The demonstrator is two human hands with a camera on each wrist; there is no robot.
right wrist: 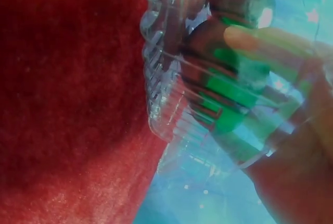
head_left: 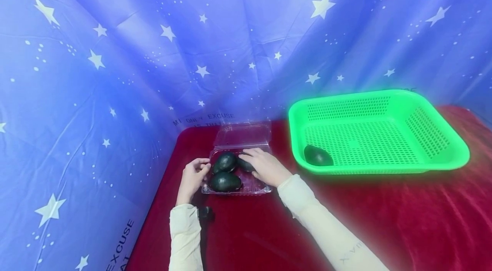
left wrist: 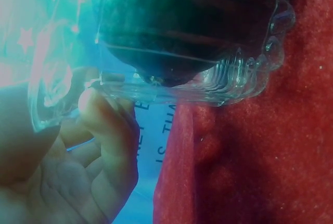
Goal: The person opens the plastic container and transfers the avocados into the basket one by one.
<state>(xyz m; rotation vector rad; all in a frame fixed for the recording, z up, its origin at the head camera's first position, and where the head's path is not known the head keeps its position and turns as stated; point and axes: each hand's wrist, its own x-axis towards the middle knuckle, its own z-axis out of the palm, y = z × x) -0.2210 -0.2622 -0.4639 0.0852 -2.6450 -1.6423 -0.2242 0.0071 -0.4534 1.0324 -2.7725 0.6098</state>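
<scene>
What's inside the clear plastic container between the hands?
The clear plastic container holds three dark oval fruits: a back-left fruit, a front-left fruit and a right-side fruit, partly covered by the right hand. From the head view, whatever lies beneath them is hidden.

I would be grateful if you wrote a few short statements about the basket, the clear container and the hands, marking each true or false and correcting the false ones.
1. The green basket stands to the right of the clear container. True.
2. The basket holds three pieces of dark fruit. False: it holds one piece of dark fruit, in its near left corner.
3. The container's lid stands open on the far side. True.
4. The left hand is inside the basket. False: it is at the container's left edge.
5. The right hand touches a fruit in the container. True.
6. The cloth under the container is yellow. False: it is red.
</scene>
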